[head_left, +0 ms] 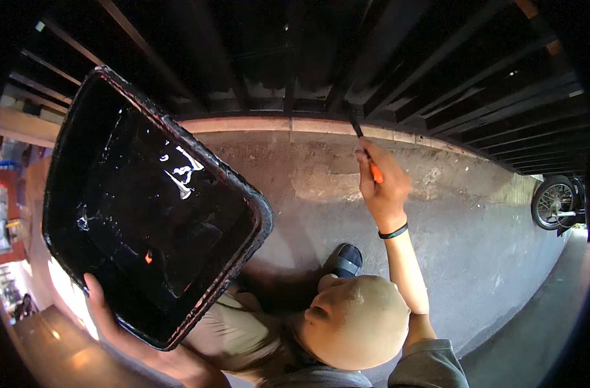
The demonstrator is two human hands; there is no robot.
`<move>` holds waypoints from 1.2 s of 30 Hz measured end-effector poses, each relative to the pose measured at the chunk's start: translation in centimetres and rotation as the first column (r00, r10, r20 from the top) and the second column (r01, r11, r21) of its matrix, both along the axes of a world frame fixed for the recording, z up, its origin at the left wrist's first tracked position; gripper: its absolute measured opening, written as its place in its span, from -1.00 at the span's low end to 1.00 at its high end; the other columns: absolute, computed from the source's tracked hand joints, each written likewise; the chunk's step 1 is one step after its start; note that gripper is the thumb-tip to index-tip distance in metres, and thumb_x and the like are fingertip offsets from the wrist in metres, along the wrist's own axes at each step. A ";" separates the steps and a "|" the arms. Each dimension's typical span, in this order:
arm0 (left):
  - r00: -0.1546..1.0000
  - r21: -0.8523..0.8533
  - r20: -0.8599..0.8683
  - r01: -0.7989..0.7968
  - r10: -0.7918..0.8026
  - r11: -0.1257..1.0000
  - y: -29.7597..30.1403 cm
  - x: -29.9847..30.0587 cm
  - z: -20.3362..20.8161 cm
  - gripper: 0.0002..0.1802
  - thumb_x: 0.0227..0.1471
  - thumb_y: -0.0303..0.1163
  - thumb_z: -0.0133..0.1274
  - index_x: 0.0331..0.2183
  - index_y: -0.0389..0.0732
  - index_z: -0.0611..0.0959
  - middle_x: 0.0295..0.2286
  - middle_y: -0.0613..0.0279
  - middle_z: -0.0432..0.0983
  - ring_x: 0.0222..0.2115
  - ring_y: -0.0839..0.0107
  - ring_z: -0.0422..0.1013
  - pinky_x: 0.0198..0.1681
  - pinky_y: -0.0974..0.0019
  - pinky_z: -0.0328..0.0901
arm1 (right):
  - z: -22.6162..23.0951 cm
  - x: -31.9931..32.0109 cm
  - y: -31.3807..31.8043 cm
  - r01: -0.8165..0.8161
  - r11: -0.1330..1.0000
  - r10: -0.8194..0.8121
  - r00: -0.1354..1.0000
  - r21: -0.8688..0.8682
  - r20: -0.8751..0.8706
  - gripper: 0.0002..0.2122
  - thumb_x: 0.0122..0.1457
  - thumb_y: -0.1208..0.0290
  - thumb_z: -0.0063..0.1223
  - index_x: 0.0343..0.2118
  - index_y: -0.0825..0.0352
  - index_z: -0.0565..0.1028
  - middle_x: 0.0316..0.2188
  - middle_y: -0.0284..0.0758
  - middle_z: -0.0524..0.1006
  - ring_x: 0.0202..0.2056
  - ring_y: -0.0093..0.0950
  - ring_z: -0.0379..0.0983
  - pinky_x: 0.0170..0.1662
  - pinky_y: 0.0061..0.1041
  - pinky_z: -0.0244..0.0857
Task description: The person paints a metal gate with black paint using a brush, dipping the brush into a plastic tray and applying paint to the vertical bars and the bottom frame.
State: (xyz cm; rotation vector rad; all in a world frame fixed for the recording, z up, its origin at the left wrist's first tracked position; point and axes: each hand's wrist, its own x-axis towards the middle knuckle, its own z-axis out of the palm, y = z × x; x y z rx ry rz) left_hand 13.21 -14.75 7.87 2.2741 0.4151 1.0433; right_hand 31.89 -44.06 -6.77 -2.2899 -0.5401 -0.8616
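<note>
A large black tub [159, 187] with a paint-crusted rim is tilted on the left. Glossy black paint [185, 174] wets its inside and catches the light. My left hand [101, 313] grips the tub at its near left side, thumb on the rim and the other fingers hidden below. My right hand [384, 181] is closed around a paintbrush [375, 172] with an orange handle end. The brush's dark head points up at the foot of a black slatted structure [295, 71]. Whether the bristles touch it I cannot tell in the dark.
A pale ledge [256, 123] runs under the slats above grey concrete [476, 258]. A motorcycle wheel [555, 202] stands at the far right. My sandalled foot [348, 260] is below the brush. Shelves with assorted goods [4, 220] are at the far left.
</note>
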 end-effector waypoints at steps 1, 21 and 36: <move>1.000 -0.005 -0.006 0.000 0.000 1.000 0.0 0.0 -0.1 -0.06 0.15 -0.14 0.29 0.34 -0.44 0.26 0.25 -0.29 0.29 0.22 -0.03 0.35 0.31 0.01 0.27 | 0.8 0.1 0.4 0.009 0.999 -0.008 1.000 0.037 -0.006 -0.71 0.13 0.60 0.35 -0.06 0.31 0.65 -0.16 -0.19 0.70 -0.22 -0.25 0.68 -0.17 -0.38 0.55; 0.994 -0.994 0.095 0.091 -0.062 -0.062 1.1 3.0 1.7 -0.57 0.33 -0.28 0.10 0.11 -0.35 0.57 -0.03 0.09 0.62 -0.16 0.34 0.61 -0.07 0.24 0.52 | 18.5 -2.2 1.8 0.024 0.953 -0.093 0.972 0.302 0.217 -0.51 0.55 0.09 -0.32 -0.10 0.51 0.48 -0.30 -0.02 0.63 -0.56 -0.39 0.58 -0.48 -0.55 0.49; 0.909 -0.922 0.366 0.326 -0.198 -0.209 3.1 3.3 0.5 -0.42 0.32 -0.34 0.14 0.27 -0.21 0.35 0.07 0.10 0.53 0.03 0.31 0.53 0.09 0.18 0.49 | 24.7 -3.2 12.9 -0.357 0.931 0.319 0.894 -0.072 -0.314 -0.89 0.26 0.49 0.25 -0.42 0.34 0.60 -0.64 -0.32 0.56 -0.68 -0.50 0.48 -0.53 -0.54 0.30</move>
